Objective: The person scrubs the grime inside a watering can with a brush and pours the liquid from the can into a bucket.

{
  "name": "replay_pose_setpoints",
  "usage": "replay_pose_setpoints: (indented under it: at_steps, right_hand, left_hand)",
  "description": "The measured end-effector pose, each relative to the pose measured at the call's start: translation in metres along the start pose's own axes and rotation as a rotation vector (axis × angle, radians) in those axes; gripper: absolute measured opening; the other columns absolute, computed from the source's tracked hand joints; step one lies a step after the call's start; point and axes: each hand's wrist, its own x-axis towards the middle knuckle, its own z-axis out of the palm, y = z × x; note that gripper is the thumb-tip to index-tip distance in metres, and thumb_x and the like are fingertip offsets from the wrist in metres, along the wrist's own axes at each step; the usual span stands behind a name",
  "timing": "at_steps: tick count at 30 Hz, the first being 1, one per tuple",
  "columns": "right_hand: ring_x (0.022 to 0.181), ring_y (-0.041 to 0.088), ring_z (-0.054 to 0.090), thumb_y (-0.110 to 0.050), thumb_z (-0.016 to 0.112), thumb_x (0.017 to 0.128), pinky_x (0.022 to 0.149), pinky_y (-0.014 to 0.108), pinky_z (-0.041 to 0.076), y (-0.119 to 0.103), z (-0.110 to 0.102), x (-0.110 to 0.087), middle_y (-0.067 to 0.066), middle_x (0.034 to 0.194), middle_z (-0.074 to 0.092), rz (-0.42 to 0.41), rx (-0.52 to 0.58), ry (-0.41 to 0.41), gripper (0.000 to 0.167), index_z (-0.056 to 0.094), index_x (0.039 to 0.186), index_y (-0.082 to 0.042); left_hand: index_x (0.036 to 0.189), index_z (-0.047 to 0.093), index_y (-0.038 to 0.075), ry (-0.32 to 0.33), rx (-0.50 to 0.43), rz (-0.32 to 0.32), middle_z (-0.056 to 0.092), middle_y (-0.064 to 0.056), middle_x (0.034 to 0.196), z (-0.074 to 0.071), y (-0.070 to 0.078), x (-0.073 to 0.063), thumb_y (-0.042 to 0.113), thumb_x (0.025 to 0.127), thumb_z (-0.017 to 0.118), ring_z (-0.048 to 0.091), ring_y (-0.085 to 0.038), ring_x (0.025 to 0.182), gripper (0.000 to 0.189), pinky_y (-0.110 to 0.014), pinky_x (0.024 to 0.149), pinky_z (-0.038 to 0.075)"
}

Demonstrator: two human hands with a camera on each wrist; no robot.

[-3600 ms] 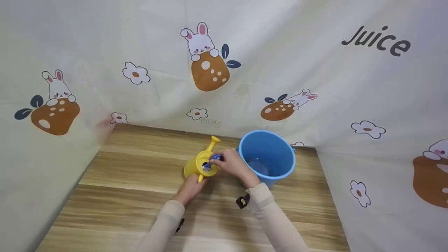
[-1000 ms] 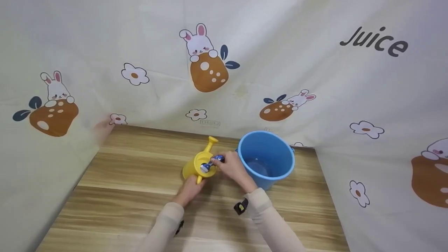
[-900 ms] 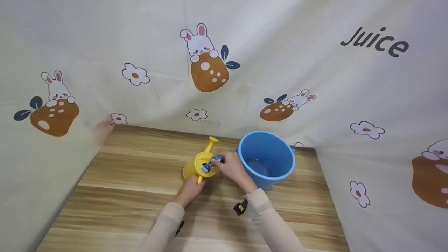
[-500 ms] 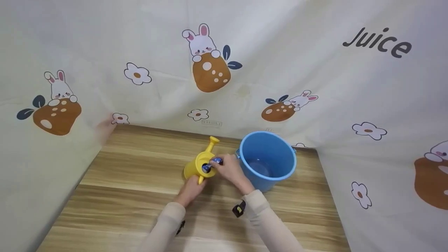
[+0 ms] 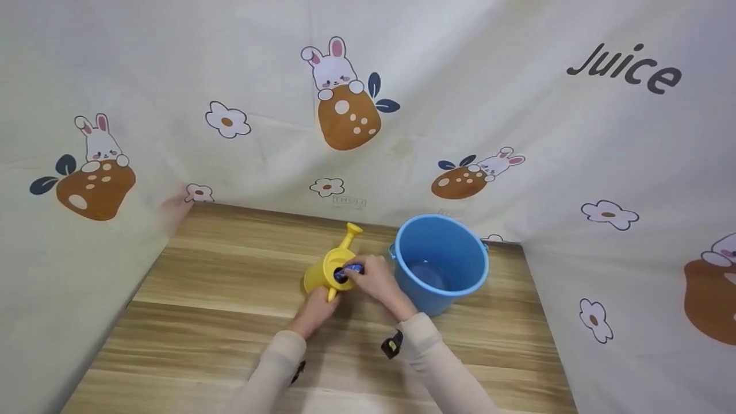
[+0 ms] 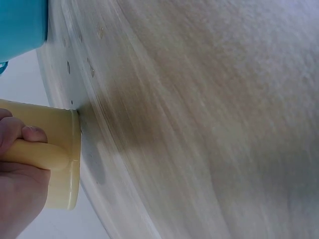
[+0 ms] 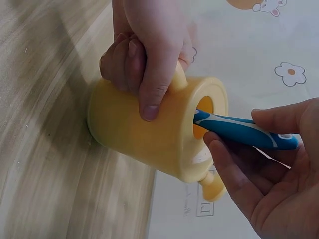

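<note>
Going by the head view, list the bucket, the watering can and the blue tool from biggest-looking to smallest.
1. Bucket, clearly largest.
2. Watering can.
3. Blue tool, smallest as seen, though partly hidden.

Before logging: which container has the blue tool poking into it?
The yellow watering can: the tool enters its top opening; none enters the blue bucket.
</note>
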Motion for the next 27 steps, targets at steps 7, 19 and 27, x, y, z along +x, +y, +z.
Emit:
replay_pose_setpoints:
  at_steps: [7,19,27]
  right_hand:
    - [0.089,0.016,0.069,-0.015,0.068,0.093,0.077,0.029,0.057,0.0,-0.004,-0.002,0.008,0.101,0.076,-0.019,-0.006,0.004,0.017,0.076,0.104,-0.005]
    - [0.077,0.011,0.062,-0.017,0.066,0.095,0.068,0.024,0.051,0.001,-0.016,-0.005,0.009,0.099,0.076,-0.012,-0.002,0.016,0.019,0.075,0.105,-0.005]
    - [0.076,0.011,0.059,-0.02,0.063,0.098,0.066,0.023,0.049,-0.001,-0.025,-0.01,0.006,0.099,0.074,0.036,0.063,-0.003,0.022,0.074,0.11,-0.005]
  left_hand:
    - [0.068,0.044,0.017,0.013,0.02,0.035,0.04,0.007,0.059,0.002,-0.002,0.002,0.015,0.096,0.053,0.039,-0.009,0.051,0.029,-0.024,0.05,0.035]
    - [0.067,0.045,0.016,0.001,0.009,0.029,0.039,0.008,0.058,0.001,-0.001,0.001,0.018,0.097,0.053,0.039,-0.009,0.051,0.031,-0.024,0.049,0.034]
    - [0.069,0.046,0.016,0.016,0.004,0.04,0.04,0.008,0.06,0.0,0.001,0.0,0.019,0.096,0.055,0.039,-0.009,0.052,0.029,-0.025,0.052,0.035]
